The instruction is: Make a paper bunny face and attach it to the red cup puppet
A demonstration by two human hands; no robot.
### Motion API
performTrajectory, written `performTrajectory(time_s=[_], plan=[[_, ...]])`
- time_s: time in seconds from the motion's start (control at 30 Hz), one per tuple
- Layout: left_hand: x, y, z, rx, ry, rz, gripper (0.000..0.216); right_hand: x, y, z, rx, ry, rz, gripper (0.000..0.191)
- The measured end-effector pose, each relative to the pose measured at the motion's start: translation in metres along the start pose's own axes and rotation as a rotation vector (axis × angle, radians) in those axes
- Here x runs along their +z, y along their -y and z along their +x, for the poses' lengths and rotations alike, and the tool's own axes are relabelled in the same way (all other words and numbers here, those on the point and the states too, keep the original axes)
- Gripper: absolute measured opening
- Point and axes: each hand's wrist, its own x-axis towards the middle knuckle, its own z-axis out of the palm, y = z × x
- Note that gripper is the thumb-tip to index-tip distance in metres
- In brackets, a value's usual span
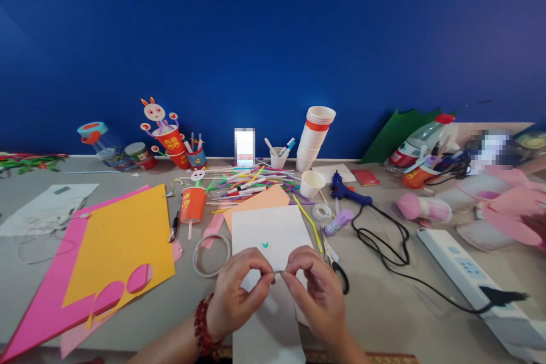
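Thumb and fingertips of my left hand point(239, 290) pinch one end of a small thin strip point(278, 272). My right hand point(319, 293) pinches its other end, so the strip spans the short gap between both hands. Its material is too small to make out. Both hands are over white paper point(273, 222), where a small white round piece with a teal heart-like mark point(265, 245) lies just beyond the fingers. Scissors point(340, 276) with black handles lie beside my right hand, partly hidden by it. A roll of tape point(211, 255) lies left of my left hand.
Orange card point(123, 239) on pink sheets covers the left. Behind the paper lie many coloured sticks and markers point(247, 182), an orange cup with a small figure point(193, 205), and stacked paper cups point(314, 139). A blue glue gun point(347, 190) trails its cord near a power strip point(464, 267).
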Motion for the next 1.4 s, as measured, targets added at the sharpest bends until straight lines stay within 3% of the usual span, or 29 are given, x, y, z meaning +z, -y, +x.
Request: performTrajectory(time_s=[0.17, 0.47, 0.7, 0.77, 0.87, 0.97, 1.4], plan=[[0.002, 0.002, -0.002, -0.062, 0.002, 0.006, 0.01, 0.002, -0.003, 0.001, 0.099, -0.001, 0.06, 0.011], [0.004, 0.0, 0.0, -0.176, -0.005, 0.0, 0.013, 0.003, -0.002, 0.0, 0.1, -0.035, 0.025, 0.012], [0.004, 0.004, -0.002, -0.273, 0.004, -0.025, 0.015, 0.005, -0.005, 0.004, 0.192, -0.022, -0.009, 0.012], [0.004, 0.005, -0.001, -0.289, -0.008, -0.022, 0.015, 0.004, -0.007, 0.004, 0.14, -0.035, -0.086, 0.008], [0.005, 0.006, 0.001, -0.321, -0.029, -0.031, 0.017, 0.002, -0.007, 0.003, -0.12, -0.059, -0.34, 0.012], [0.006, 0.006, 0.004, -0.357, -0.035, -0.037, 0.018, 0.0, -0.006, 0.005, -0.332, 0.012, -0.582, 0.021], [0.003, 0.009, 0.001, -0.104, 0.008, 0.308, 0.011, 0.002, -0.006, 0.009, -0.353, 0.109, -0.739, 0.016]])
